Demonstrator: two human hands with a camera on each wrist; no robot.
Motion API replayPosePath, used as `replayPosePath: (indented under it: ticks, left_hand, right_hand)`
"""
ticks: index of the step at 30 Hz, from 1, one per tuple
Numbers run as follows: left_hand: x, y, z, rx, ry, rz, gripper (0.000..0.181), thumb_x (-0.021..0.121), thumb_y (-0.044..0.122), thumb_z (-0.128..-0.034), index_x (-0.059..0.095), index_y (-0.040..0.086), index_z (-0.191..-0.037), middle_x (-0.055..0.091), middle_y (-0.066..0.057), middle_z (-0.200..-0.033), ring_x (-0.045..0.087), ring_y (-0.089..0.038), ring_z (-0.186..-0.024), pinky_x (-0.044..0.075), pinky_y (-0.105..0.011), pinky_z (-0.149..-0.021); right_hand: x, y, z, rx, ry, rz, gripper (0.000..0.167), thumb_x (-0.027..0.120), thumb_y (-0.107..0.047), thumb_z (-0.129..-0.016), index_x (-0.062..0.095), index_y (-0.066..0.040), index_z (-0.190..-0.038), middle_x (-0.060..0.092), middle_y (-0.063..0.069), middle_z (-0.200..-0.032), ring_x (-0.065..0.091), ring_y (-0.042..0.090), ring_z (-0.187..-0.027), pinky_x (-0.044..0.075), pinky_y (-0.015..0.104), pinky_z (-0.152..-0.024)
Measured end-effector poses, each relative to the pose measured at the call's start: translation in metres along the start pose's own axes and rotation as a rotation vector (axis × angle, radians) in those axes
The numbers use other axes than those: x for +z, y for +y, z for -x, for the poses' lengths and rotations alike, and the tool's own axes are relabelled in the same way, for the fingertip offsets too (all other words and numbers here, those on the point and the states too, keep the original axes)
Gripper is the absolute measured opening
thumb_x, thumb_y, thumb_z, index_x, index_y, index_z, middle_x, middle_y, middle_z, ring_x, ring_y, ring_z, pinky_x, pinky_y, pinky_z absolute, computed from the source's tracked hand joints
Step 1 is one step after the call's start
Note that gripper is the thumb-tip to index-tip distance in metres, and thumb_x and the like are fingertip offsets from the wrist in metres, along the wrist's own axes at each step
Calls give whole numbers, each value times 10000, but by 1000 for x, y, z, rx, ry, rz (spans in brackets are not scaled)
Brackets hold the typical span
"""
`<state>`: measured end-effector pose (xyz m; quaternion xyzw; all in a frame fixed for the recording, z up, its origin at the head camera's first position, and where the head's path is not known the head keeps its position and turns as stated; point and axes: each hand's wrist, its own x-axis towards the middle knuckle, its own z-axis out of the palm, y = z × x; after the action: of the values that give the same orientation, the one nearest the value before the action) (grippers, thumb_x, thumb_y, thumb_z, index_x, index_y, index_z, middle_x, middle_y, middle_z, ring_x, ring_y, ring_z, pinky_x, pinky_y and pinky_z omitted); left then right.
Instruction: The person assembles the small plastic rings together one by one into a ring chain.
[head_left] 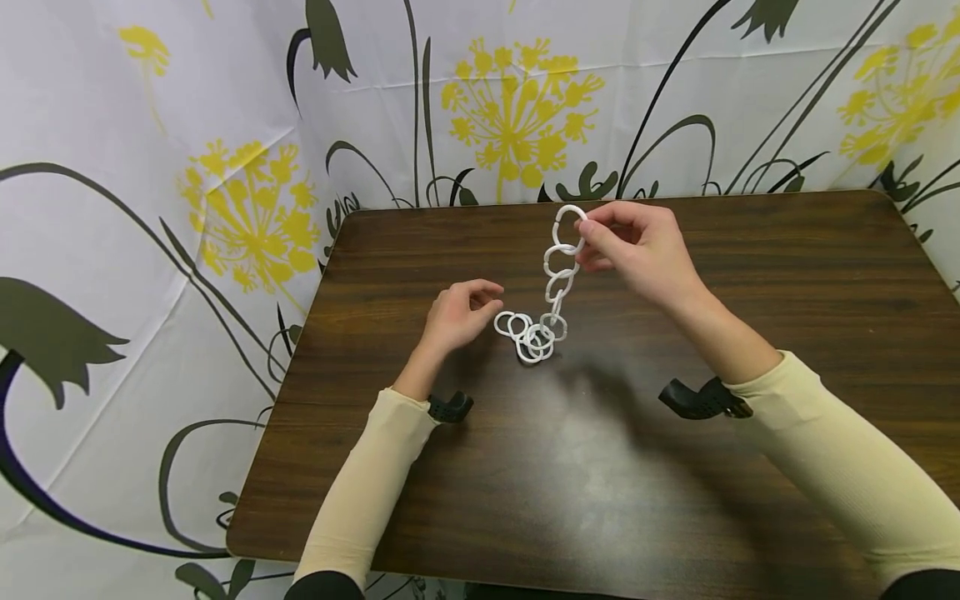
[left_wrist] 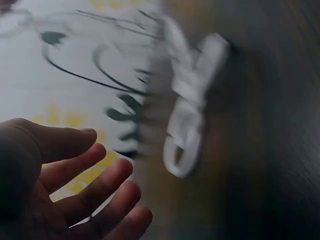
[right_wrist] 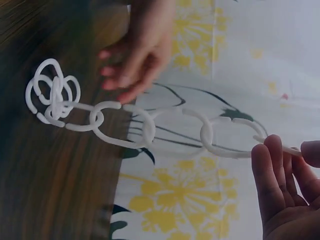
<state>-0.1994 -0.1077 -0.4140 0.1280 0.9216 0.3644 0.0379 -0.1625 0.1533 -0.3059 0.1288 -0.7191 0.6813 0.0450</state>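
Observation:
A chain of white plastic rings hangs from my right hand, whose thumb and fingers pinch the top ring. Its lower rings lie bunched on the brown table; in the right wrist view the chain runs from that bunch up to the right fingertips. Just left of the bunched rings, my left hand is held with relaxed, parted fingers and nothing in them. The left wrist view shows the left hand apart from the blurred chain.
A dark wood-grain table lies beneath both hands. Behind it and to its left hangs a white cloth printed with yellow flowers and grey-green stems. Black bands sit at both wrists over cream sleeves.

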Motion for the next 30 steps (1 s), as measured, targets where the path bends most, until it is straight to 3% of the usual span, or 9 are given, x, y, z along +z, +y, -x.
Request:
replayPosePath:
  ticks: [3,7,12,22,30]
  left_hand:
    - [9,-14,-4,-42,-80,-162,263,663,268,-931,713,191,-1177,681,26,-915,614,-158,-812,487,-363,-684]
    - [17,-22,-8,-22,-146,-314,277,681,312,-920,701,224,-1183,607,18,-910,556,-174,-785,468,-367,-638]
    - [20,-25,-11,6,-151,-420,166,705,306,-898,713,216,-1037,563,7,-877,536,-178,-761,457,-358,-603]
    - [5,-39,-4,-83,-113,-418,35,659,232,-860,670,211,-886,601,45,-750,569,-175,-677,453,-359,-539]
    - [-16,-55,9,-179,-97,-404,46,658,233,-865,671,194,-885,622,27,-752,576,-205,-669,450,-365,-549]
  right_hand:
    - [-8,6,3,8,17,-20,125,678,-78,-925,690,43,-953,681,111,-847,688,210,-689,606,336,-658]
    - [-20,15,8,28,39,-34,121,685,-94,-924,695,22,-954,675,114,-827,685,206,-684,605,334,-654]
    - [-40,28,18,71,75,-76,136,715,-113,-905,704,15,-951,679,108,-794,686,193,-662,602,331,-640]
    - [-86,58,46,230,164,-112,110,717,-125,-904,711,-21,-940,682,84,-765,687,170,-640,599,333,-622]
    - [-131,96,65,462,134,-106,115,687,-222,-934,735,-122,-904,704,35,-840,700,161,-688,604,335,-656]
